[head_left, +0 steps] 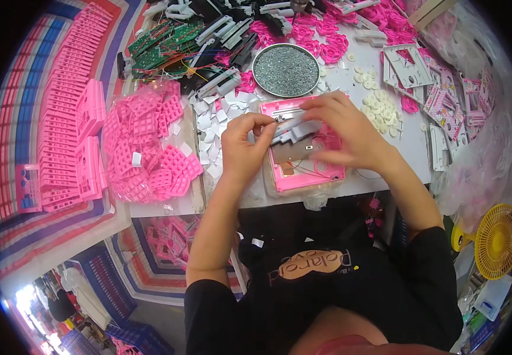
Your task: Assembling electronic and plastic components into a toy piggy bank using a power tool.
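A shallow pink plastic casing (310,182) lies on the bench in front of me, with thin wires and a small copper-coloured patch inside. Over its upper half is a grey-white stepped plastic part (294,131), tilted. My left hand (245,147) pinches the left end of this part between thumb and fingers. Above the casing's right side, my right hand (350,131) has its fingers stretched and its thumb apart, close to the part's other end; its fingertips are slightly blurred. The hands hide some of the casing's rim and inside.
A round tin of small screws (286,70) stands behind the casing. Left are bagged pink button grids (143,142) and stacked pink casings (66,112). Green circuit boards (170,44), pink cord loops (333,47), cream discs (380,109) and white frames (406,65) lie around.
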A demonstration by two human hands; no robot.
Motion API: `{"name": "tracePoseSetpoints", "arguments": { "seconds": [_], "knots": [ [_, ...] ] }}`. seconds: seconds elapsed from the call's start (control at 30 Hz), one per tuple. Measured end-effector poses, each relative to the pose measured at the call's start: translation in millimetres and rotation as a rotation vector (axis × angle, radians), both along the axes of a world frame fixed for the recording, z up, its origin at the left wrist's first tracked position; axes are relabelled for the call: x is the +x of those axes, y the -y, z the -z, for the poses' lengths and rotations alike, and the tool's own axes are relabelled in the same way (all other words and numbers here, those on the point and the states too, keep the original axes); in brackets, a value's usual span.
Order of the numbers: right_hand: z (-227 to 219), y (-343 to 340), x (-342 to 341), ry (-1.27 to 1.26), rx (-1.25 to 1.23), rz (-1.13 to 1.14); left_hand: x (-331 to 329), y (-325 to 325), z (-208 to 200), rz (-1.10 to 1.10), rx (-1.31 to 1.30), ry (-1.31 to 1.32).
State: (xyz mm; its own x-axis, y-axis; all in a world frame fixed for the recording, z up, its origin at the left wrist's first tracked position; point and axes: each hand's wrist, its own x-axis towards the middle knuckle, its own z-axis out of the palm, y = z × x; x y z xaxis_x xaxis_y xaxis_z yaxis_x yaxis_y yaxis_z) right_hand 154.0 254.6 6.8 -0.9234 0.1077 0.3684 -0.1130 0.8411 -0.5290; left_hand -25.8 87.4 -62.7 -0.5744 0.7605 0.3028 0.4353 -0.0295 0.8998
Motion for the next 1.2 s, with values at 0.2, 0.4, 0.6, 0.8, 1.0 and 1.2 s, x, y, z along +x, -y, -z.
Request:
{"name": "tracePoseSetpoints", "arguments": {
  "seconds": [0.2,0.4,0.6,0.8,1.0,1.2],
  "knots": [
    [20.8,0.2,-3.6,0.007,0.057,0.025,-20.0,-1.0,-30.4,0.246,-0.047,-0.361],
    [3.9,-18.8,-18.1,0.391,-0.105,0.009,-32.1,-5.9,-37.9,0.272,-0.123,-0.292],
    [-1.1,-12.0,-19.5,0.098,0.193,0.154,-26.9,-8.8,-35.3,0.293,-0.116,-0.253],
    [16.2,-14.6,-4.4,0.015,-0.025,-0.005,-32.9,-20.5,-48.6,0.425,-0.125,-0.471],
    [23.1,-6.7,-10.5,0.003,0.005,-0.087,-36.6,-29.9,-62.1,0.620,-0.147,-0.732],
    [26.5,1.4,-5.6,-0.058,0.100,-0.053,-15.8,-11.3,-56.3,0.466,-0.090,-0.796]
  ]
}}
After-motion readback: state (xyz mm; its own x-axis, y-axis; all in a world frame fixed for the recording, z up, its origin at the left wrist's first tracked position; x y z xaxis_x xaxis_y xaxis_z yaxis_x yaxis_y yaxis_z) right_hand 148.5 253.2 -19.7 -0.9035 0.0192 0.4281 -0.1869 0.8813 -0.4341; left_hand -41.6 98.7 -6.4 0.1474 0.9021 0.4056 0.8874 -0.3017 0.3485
